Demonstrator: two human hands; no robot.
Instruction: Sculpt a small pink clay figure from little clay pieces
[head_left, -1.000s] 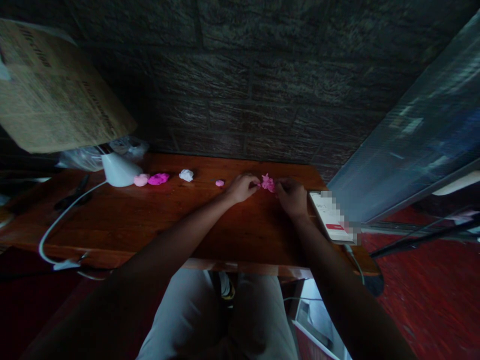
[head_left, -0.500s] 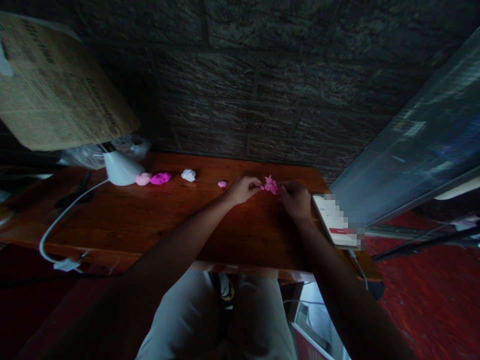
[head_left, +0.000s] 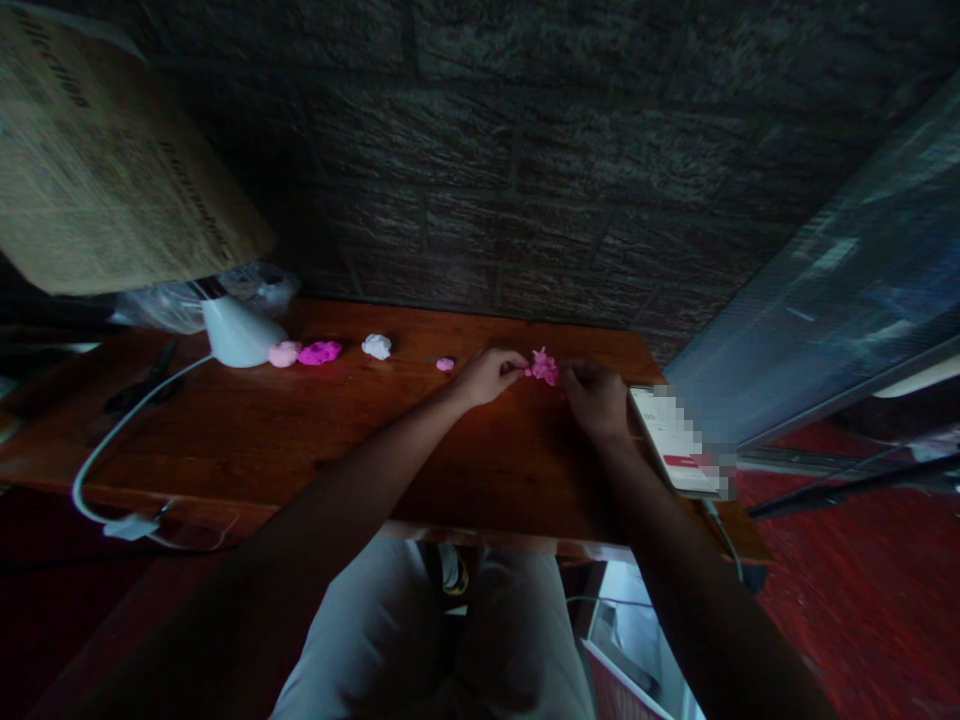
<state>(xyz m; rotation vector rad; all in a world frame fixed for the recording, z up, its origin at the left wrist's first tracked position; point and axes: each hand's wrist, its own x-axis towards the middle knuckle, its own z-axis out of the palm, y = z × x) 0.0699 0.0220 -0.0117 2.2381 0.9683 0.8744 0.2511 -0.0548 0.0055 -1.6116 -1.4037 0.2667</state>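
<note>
A knobbly pink modelling clay piece point(head_left: 543, 366) with small points on top lies between my hands over the wooden table. The fingertips of my left hand point(head_left: 493, 374) pinch its left edge. My right hand point(head_left: 595, 394) is curled at its right side, fingers pressed together against it; the fingertips are partly hidden. To the left of my left hand sits a small pink clay lump point(head_left: 445, 364). Farther left are a white clay lump point(head_left: 376, 347), a magenta clay lump point(head_left: 319, 352) and a pale pink clay lump point(head_left: 284, 354).
A lamp with a white base point(head_left: 238, 333) and printed paper shade point(head_left: 127, 170) stands at the left, near dark scissors point(head_left: 146, 385). A phone point(head_left: 675, 440) with a cable lies at the table's right end. A dark brick wall point(head_left: 465, 180) rises behind.
Both hands keep their hold on the pink clay, with hardly any finger movement. The view has shifted slightly.
</note>
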